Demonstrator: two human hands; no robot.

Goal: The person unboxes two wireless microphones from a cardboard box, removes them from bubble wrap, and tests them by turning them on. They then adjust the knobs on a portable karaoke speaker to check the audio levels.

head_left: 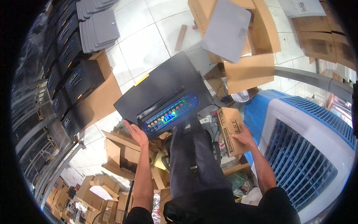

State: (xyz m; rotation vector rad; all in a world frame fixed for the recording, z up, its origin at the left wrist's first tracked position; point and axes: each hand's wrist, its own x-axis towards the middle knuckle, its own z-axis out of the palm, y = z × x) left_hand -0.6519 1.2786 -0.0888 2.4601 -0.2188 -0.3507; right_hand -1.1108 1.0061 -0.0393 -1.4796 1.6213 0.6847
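A black speaker box [164, 84] stands in front of my knees, with a blue control panel [178, 109] of knobs and a lit display. On the speaker, beside the panel, lies a black microphone [150, 109]. My left hand [137, 134] is open, fingers stretched out, at the speaker's near left corner; whether it presses on it I cannot tell. At the right, my right hand [243, 137] is closed around a small brown cardboard box [230, 128] with dark print, held upright next to my leg.
A blue and white air cooler [302, 149] fills the right side. Beyond the speaker, a grey panel [227, 30] lies across an open carton [266, 30]. Several similar black speakers [84, 78] and stacked grey panels [100, 28] line the left. An opened carton [115, 155] sits below my left hand.
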